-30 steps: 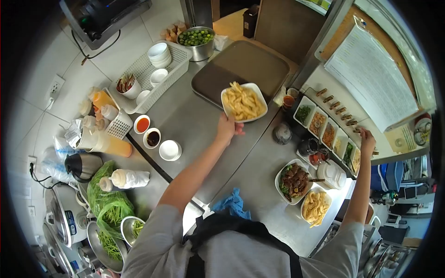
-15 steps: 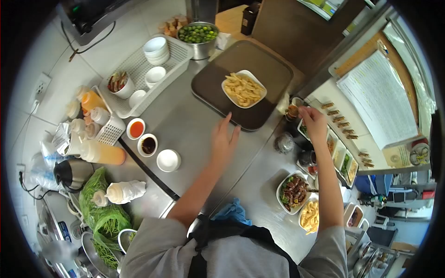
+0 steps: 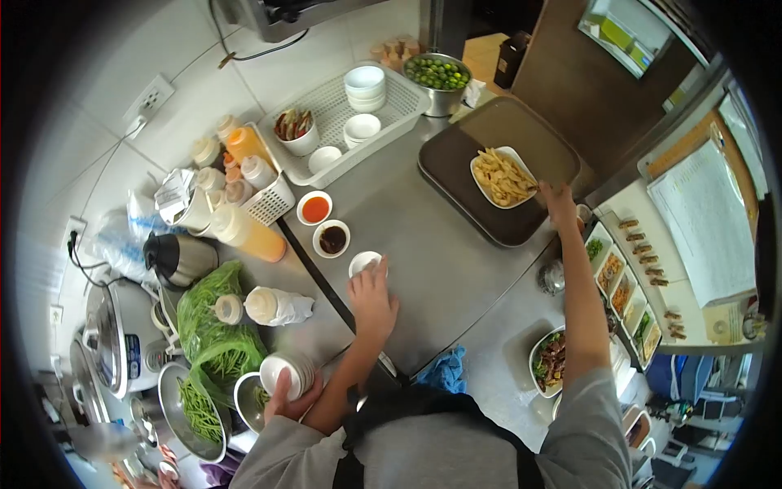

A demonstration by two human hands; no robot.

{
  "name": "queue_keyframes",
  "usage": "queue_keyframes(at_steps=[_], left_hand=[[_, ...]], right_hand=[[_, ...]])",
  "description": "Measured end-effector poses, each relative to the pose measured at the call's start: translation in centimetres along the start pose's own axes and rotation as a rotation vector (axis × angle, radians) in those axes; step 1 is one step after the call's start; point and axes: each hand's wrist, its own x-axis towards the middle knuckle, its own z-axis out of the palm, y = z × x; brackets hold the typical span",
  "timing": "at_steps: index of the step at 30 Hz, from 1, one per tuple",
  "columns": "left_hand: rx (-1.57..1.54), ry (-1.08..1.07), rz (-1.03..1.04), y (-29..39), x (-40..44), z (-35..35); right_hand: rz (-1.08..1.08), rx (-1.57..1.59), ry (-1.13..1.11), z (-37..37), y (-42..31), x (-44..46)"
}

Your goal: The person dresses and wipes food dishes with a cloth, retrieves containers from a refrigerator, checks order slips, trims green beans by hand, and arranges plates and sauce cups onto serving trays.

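Note:
My left hand (image 3: 373, 303) reaches over a small white cup (image 3: 363, 262), its outstretched fingers at the cup's rim. Beside that cup are one of dark sauce (image 3: 332, 240) and one of red sauce (image 3: 314, 209). My right hand (image 3: 558, 205) is at the right edge of a white bowl of fries (image 3: 503, 178), fingertips pinched together; whatever lies between them is too small to make out. The fries stand on a brown tray (image 3: 452, 167). At lower left another person's hand (image 3: 295, 401) holds a stack of white bowls (image 3: 287, 371), near my left forearm.
A white plastic basket (image 3: 391, 134) holds cups at the back. Squeeze bottles (image 3: 244, 232), a green bag of beans (image 3: 208, 314) and metal bowls (image 3: 167, 411) crowd the left. On the right are a meat dish (image 3: 550, 363), a glass jar (image 3: 551, 277) and garnish containers (image 3: 623, 293).
My left hand has moved from the tray's near edge back to the white cup. My right hand has gone from the seasoning jar to the fries. Another person's hand with bowls has appeared.

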Motion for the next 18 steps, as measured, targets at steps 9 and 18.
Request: queue_keyframes(at_steps=[9,18], left_hand=[[-0.199,0.115,0.100,2.7,-0.4,1.3],[-0.495,-0.559,0.377,10.8,-4.8,-4.1]], right_hand=[[-0.656,0.524,-1.240,-18.4,-8.9,-30.2],[-0.397,-0.092,-1.088,-18.4,-3.0,-26.7]])
